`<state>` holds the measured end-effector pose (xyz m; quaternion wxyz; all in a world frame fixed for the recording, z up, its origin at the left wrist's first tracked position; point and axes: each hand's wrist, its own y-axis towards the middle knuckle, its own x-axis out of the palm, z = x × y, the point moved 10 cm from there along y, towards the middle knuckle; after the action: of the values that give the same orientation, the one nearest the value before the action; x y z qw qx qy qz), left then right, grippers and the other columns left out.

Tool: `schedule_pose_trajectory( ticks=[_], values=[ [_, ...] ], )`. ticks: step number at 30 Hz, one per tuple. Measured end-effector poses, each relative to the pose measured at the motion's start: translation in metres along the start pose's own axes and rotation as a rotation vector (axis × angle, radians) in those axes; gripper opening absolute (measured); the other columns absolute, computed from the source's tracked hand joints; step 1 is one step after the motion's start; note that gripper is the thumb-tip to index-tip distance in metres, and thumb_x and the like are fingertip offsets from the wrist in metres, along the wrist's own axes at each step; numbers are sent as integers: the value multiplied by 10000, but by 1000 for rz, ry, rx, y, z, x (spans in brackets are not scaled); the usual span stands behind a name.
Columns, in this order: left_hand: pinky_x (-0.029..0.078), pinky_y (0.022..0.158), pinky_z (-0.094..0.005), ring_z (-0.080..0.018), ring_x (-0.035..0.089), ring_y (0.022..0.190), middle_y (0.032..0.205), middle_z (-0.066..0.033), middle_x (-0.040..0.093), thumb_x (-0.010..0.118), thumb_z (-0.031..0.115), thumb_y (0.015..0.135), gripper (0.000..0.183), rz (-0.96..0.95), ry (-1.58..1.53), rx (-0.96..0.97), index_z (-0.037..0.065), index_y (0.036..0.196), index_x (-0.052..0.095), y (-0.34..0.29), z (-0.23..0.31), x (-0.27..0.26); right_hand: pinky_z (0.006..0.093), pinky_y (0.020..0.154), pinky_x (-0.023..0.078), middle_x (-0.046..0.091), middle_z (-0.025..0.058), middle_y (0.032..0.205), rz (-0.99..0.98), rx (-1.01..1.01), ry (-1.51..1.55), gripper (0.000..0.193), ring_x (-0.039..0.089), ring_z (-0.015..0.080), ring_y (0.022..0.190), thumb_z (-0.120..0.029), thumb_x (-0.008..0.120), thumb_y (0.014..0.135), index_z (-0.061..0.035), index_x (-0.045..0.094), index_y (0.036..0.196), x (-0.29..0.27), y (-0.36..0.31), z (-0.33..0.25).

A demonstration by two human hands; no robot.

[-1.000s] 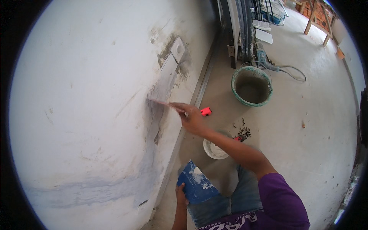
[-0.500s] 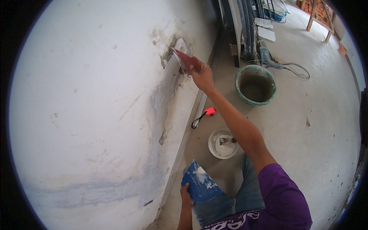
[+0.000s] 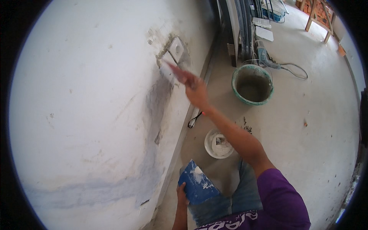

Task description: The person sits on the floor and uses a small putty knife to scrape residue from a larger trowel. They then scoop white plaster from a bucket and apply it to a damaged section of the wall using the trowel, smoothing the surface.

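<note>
My right hand (image 3: 197, 92) grips a red putty spreader (image 3: 177, 71), smeared by motion, against or just off the wall (image 3: 88, 96). Its blade overlaps the lower of two white, plate-like squares (image 3: 176, 49) set in rough, chipped plaster. From there a grey filled strip (image 3: 156, 101) runs down the wall, then turns left. Low in front of me, my left hand (image 3: 182, 194) holds a blue spreader (image 3: 197, 184) by its left edge, with a white dab of putty on its face. Beside my right forearm stands a white bowl (image 3: 207, 148) of putty, a putty knife (image 3: 221, 141) lying in it.
A green-rimmed bucket (image 3: 234, 92) stands on the floor to the right, with a corded power drill (image 3: 265, 57) behind it. A dark strap (image 3: 194, 121) lies at the wall's foot. Panels (image 3: 245, 30) lean at the back; a wooden stand (image 3: 320, 23) is far right.
My right hand has swept the red spreader a little down and left, uncovering more of the upper square. The red tape measure is now mostly behind my forearm. My left hand keeps its hold.
</note>
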<state>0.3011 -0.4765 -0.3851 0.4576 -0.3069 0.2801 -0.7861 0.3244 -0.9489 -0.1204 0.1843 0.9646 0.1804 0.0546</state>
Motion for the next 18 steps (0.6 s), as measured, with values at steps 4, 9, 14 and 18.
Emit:
schedule_pose_trajectory(
  ticks=[4,9,14,18],
  values=[
    [522,938,-446,-317,614,1081,1203,-171,591,592,194,889,510,89,4,-29,19,1348,456,9,-11,-12,326,854,491,709,177,1048,80,10,-37,313,666,224,961,-87,561,912,-3,640,1203,-19,47,22],
    [510,949,-448,-321,597,1102,1219,-173,582,606,201,882,520,48,-2,21,15,1345,462,10,-7,-11,302,825,482,717,144,987,112,-58,2,304,646,160,908,-113,578,924,33,635,1184,-12,65,38],
    [514,938,-449,-324,596,1105,1225,-172,578,613,202,878,516,33,-17,-17,20,1339,470,10,-13,-7,274,791,473,695,109,917,136,-37,46,303,599,95,865,-109,576,924,23,635,1190,-10,64,53],
    [531,911,-446,-313,609,1078,1204,-163,590,616,203,876,499,75,-20,-19,19,1321,485,1,-8,-14,381,857,510,696,201,1057,-57,115,-91,339,682,319,992,-53,560,865,-90,674,1182,24,16,20]
  ],
)
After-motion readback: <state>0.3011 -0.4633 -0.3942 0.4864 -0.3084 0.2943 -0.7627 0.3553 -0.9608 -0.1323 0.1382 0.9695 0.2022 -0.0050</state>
